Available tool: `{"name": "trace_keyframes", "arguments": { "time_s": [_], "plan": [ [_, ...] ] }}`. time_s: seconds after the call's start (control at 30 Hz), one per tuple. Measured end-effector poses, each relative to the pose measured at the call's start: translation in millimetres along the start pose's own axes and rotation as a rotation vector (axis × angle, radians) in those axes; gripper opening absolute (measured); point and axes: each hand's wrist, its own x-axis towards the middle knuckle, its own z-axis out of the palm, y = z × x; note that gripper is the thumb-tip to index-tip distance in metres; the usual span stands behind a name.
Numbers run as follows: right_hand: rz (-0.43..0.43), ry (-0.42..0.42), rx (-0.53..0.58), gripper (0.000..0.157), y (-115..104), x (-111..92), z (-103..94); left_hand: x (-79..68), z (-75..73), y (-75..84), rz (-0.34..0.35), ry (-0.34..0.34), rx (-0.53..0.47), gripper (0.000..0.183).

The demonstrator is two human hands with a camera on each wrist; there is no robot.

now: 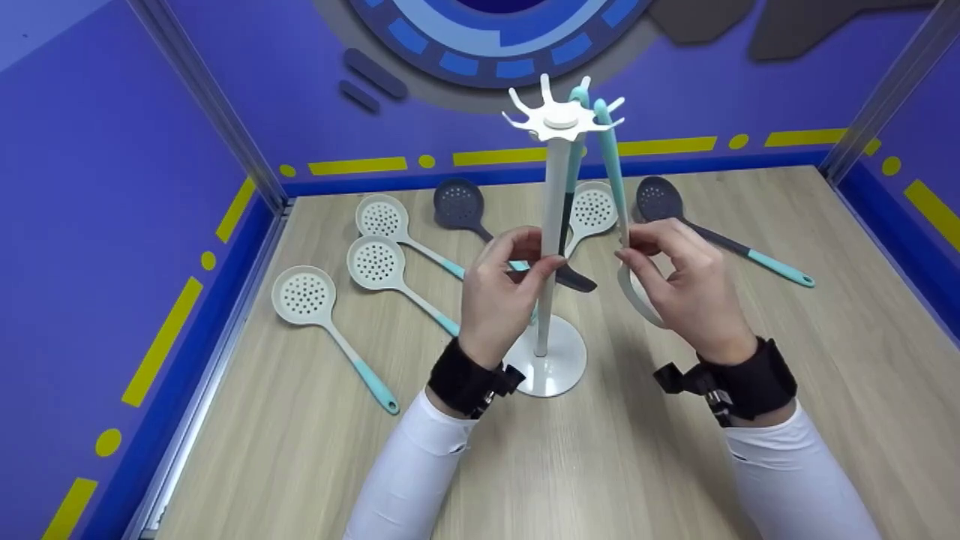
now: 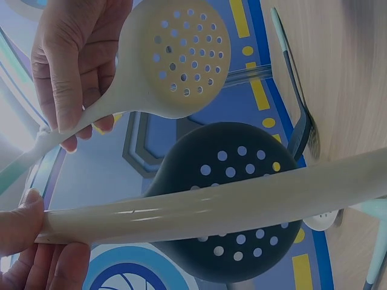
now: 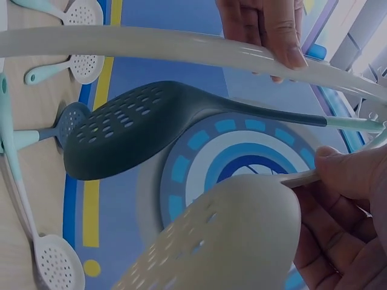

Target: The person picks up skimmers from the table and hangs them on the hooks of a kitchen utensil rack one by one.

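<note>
My left hand (image 1: 499, 296) grips the white pole (image 1: 553, 195) of an upright rack, partway down, with thumb and fingers around it. The rack has a ring of curved hooks (image 1: 546, 90) on top and a round base (image 1: 562, 379). In my right hand (image 1: 694, 285), thumb and fingers pinch the neck of a white skimmer (image 2: 181, 54); its teal handle points up, its end against the hooks at the right. Whether a hook passes through its hole I cannot tell. A dark skimmer (image 3: 127, 136) hangs from the rack behind the pole, head down.
White skimmers (image 1: 304, 296) with teal handles lie on the wooden table (image 1: 300, 465) at the left, and another (image 1: 594, 210) lies behind the rack. Dark skimmers (image 1: 459, 204) lie at the back, one (image 1: 660, 199) towards the right. Blue panels enclose the table.
</note>
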Motion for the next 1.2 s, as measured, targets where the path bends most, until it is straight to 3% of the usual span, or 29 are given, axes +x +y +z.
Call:
{"name": "trace_keyframes", "arguments": {
  "time_s": [1.2],
  "plan": [
    [0.043, -0.058, 0.08, 0.026, -10, -2, 13.7, -0.7, 0.4, 1.0, -0.002, -0.007, -0.016, 0.033]
  ]
}}
